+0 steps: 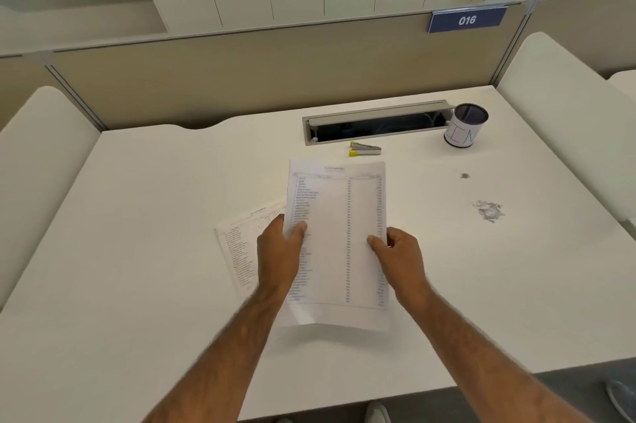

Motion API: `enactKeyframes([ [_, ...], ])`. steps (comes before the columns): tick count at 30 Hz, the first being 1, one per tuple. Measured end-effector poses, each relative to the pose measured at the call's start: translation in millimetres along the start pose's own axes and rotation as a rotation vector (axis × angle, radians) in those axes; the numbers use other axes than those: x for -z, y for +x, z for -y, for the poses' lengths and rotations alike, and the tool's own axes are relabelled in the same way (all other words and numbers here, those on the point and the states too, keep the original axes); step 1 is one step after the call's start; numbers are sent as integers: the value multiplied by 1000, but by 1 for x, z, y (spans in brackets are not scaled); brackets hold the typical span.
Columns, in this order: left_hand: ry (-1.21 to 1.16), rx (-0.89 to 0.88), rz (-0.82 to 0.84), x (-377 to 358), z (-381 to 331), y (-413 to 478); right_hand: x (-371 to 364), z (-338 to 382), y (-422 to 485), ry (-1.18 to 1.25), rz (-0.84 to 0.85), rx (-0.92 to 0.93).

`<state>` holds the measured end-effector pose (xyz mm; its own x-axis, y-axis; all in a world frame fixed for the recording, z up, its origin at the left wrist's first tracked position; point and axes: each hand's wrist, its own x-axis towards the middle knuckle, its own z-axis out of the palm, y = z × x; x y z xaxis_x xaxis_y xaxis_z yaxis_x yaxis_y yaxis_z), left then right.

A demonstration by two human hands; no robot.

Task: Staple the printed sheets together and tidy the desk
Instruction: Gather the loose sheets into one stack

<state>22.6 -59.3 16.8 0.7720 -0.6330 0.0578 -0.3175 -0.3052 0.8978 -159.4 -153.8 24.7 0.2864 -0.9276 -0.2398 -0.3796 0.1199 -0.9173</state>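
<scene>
I hold a printed sheet point(339, 236) with columns of text up over the middle of the white desk point(137, 216). My left hand point(280, 250) grips its left edge, thumb on the front. My right hand point(399, 255) pinches its right edge. Another printed sheet point(241, 243) lies flat on the desk under and left of my left hand, turned at an angle. A small grey stapler with yellow ends point(364, 149) lies on the desk beyond the held sheet, apart from both hands.
An open cable tray slot point(375, 123) is set into the desk at the back. A dark cup with a white paper label point(464, 126) stands at its right end. Torn paper scraps point(488, 210) and a small dark speck point(464, 176) lie at right. Padded dividers flank the desk.
</scene>
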Motion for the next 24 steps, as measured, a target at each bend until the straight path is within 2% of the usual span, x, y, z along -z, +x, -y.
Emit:
enactKeyframes([
  [5,210,49,147,-16,33,6,-21,-26,12,-311,-8,-38],
  [9,307,91,187,-23,47,8,-33,-40,13,-492,-48,-37],
  [14,356,137,234,-28,60,7,-40,-52,8,-754,63,-5],
  [18,378,152,240,-29,68,8,-43,-61,3,-842,141,13],
  [24,377,163,203,-33,79,7,-43,-67,4,-801,129,59],
])
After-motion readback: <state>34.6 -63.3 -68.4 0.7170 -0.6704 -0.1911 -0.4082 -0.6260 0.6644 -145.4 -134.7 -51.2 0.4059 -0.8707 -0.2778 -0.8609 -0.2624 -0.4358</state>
